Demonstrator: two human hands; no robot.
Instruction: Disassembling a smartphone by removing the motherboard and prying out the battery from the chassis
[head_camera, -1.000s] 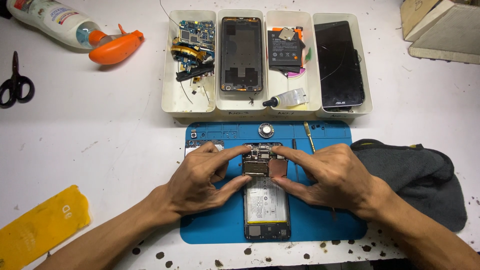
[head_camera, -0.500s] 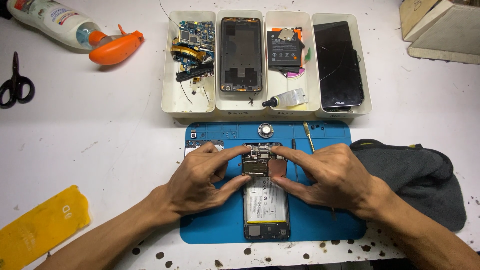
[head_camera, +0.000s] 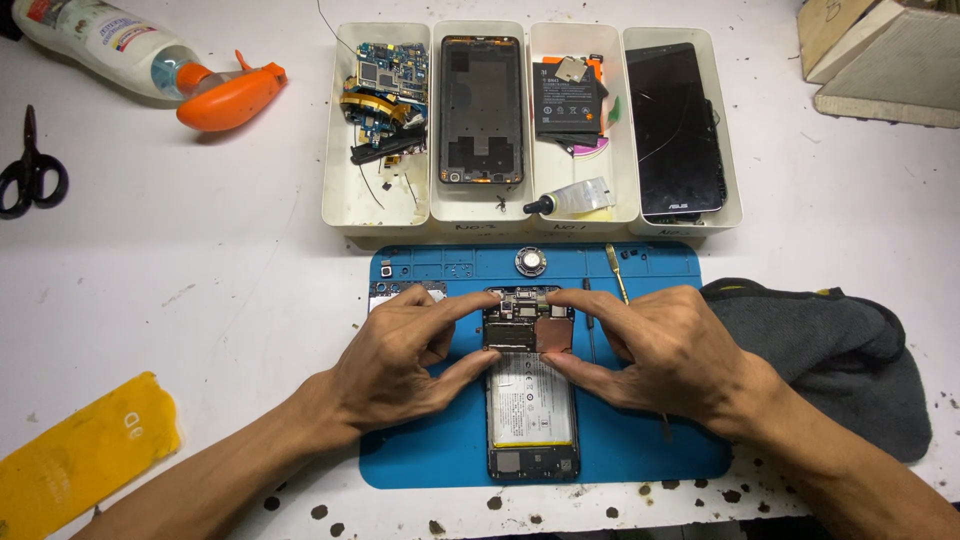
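Note:
An opened phone (head_camera: 531, 420) lies on the blue repair mat (head_camera: 430, 450), its white battery and its circuit board with a copper shield (head_camera: 553, 333) exposed. My left hand (head_camera: 400, 355) pinches the upper left side of the phone between forefinger and thumb. My right hand (head_camera: 660, 350) mirrors it on the upper right side, fingertips on the board area. Both hands touch the phone's top section.
Four white trays (head_camera: 378, 210) stand behind the mat with circuit boards, a phone frame, a battery and glue tube, and a black screen. A dark grey cloth (head_camera: 840, 350) lies right; scissors (head_camera: 30, 170) and a spray bottle (head_camera: 150, 60) far left; a yellow piece (head_camera: 80, 455) near left.

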